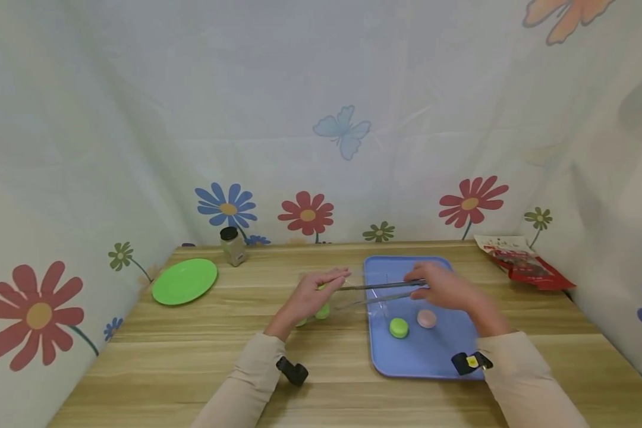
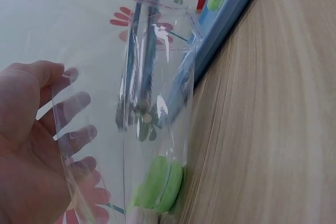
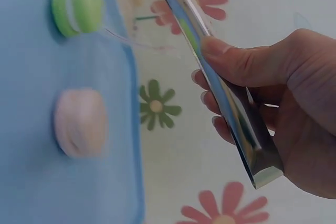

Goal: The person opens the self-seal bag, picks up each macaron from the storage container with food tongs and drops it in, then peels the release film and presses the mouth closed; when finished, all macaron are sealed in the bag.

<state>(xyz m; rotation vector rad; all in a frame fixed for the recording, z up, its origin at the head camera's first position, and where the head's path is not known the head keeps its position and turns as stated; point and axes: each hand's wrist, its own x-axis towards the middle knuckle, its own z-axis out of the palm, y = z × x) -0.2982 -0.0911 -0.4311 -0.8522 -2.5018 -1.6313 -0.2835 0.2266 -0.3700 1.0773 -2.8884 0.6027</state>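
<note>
My left hand pinches the edge of a clear plastic bag between thumb and fingers; several fingers show through the film. At the bottom of the bag lies a green macaron, with a pale piece beside it. My right hand grips metal tongs near their joined end. The tong arms reach leftward into the bag, apart from each other, and hold nothing that I can see. On a blue tray sit a green macaron and a pink macaron.
A green plate lies at the table's left side, near a small jar with a black lid. A red and white packet lies at the back right. A patterned cloth hangs behind the wooden table.
</note>
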